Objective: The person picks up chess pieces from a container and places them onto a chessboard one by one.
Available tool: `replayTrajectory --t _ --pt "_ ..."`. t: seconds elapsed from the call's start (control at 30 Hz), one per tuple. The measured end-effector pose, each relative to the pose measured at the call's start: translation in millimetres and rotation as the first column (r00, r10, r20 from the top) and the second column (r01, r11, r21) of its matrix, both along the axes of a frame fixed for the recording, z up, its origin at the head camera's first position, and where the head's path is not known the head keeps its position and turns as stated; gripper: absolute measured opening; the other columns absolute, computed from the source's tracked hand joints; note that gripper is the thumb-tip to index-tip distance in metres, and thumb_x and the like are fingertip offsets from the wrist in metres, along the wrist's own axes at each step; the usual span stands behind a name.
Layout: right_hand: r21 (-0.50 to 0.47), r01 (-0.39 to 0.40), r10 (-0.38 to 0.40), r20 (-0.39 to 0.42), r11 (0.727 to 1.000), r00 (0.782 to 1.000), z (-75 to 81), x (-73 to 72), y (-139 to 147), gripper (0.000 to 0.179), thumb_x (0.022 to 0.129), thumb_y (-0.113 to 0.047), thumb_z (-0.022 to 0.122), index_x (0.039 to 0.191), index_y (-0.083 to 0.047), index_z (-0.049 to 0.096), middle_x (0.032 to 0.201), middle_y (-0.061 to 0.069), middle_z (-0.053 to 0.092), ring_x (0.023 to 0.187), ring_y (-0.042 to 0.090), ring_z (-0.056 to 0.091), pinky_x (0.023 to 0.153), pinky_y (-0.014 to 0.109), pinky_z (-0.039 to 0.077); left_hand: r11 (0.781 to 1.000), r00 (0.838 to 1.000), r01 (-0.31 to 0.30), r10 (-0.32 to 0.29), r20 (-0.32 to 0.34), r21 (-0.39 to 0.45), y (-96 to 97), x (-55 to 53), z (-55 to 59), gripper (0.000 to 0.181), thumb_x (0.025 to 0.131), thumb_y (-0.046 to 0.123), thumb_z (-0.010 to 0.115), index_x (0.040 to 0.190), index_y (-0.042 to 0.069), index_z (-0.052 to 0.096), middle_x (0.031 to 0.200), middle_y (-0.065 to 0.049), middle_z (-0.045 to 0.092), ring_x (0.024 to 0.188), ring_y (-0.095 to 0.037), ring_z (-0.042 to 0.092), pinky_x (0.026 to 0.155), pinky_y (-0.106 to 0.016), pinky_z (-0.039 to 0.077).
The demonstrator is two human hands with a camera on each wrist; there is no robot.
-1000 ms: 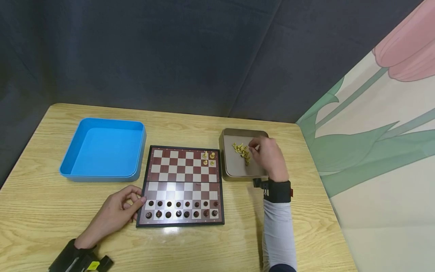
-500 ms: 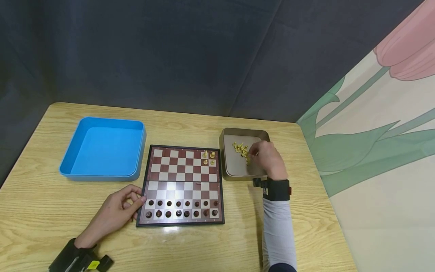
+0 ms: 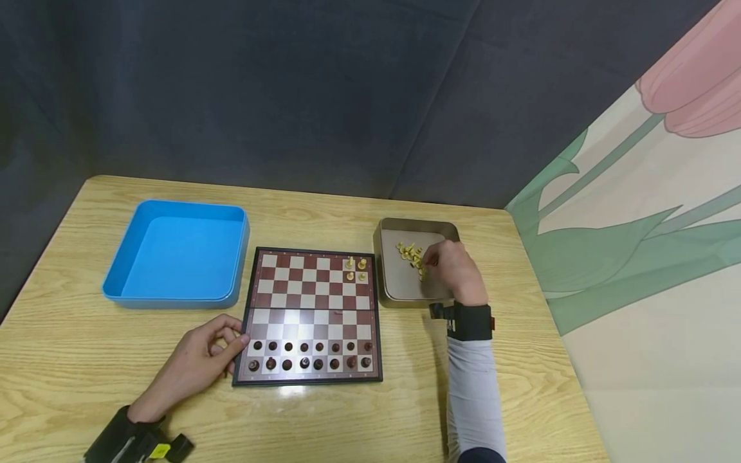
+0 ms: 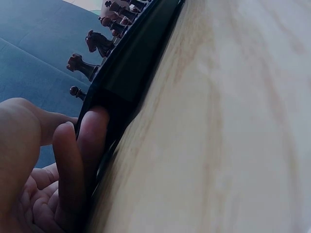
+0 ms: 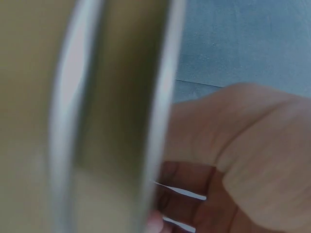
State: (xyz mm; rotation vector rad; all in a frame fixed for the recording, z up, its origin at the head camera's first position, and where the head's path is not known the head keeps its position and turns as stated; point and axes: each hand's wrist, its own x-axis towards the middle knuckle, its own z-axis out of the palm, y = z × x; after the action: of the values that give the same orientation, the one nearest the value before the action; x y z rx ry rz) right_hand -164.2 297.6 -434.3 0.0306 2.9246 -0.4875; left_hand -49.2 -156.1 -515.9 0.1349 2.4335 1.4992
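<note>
In the head view my left hand [image 3: 197,360] grips the left edge of a chessboard [image 3: 307,318], thumb on the rim. The left wrist view shows its fingers [image 4: 92,128] against the board's black side. Dark chess pieces [image 3: 303,363] stand in two rows along the near side, and a few yellow chess pieces [image 3: 350,276] stand in the far right corner. My right hand [image 3: 457,270] reaches into a metal tin [image 3: 399,296], its curled fingertips at a pile of yellow chess pieces [image 3: 410,253]. I cannot tell whether they hold one. The tin's wall [image 5: 116,116] hides the fingertips in the right wrist view.
A blue tray [image 3: 182,254] stands at the back left of the wooden table [image 3: 324,424]. Dark cloth [image 3: 260,96] hangs behind the table, and a flower-patterned covering [image 3: 648,257] lies beyond its right edge. A thin dark mark [image 3: 338,313] lies near the board's fold.
My right hand has shifted slightly down and to the left within the tin, with its fingertips closer to the pile. The left hand and the board have stayed in place.
</note>
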Motion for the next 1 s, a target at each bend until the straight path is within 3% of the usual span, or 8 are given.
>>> replayTrajectory --t 0.43,1.0 --pt "0.003 -0.003 0.003 -0.010 1.000 1.000 7.0 2.8 -3.3 0.012 0.093 0.000 0.069 0.098 -0.002 0.080 0.095 0.011 0.075 0.082 0.025 0.065 0.072 0.040 0.054 1.000 1.000 0.003 -0.003 -0.004 0.010 -0.1 -0.2 0.3 0.038 0.098 0.033 0.069 0.119 0.002 0.063 0.078 -0.004 0.065 0.052 -0.014 0.064 0.046 -0.027 0.044" --pt "-0.020 -0.084 0.079 -0.160 0.996 0.984 14.2 6.9 -6.4 0.019 0.096 0.006 0.057 0.100 0.003 0.075 0.099 0.015 0.073 0.081 0.026 0.062 0.071 0.041 0.053 1.000 1.000 0.000 0.000 0.004 -0.003 0.1 -0.3 0.2 0.039 0.098 0.035 0.069 0.120 0.002 0.063 0.078 -0.004 0.065 0.052 -0.014 0.064 0.047 -0.027 0.043"
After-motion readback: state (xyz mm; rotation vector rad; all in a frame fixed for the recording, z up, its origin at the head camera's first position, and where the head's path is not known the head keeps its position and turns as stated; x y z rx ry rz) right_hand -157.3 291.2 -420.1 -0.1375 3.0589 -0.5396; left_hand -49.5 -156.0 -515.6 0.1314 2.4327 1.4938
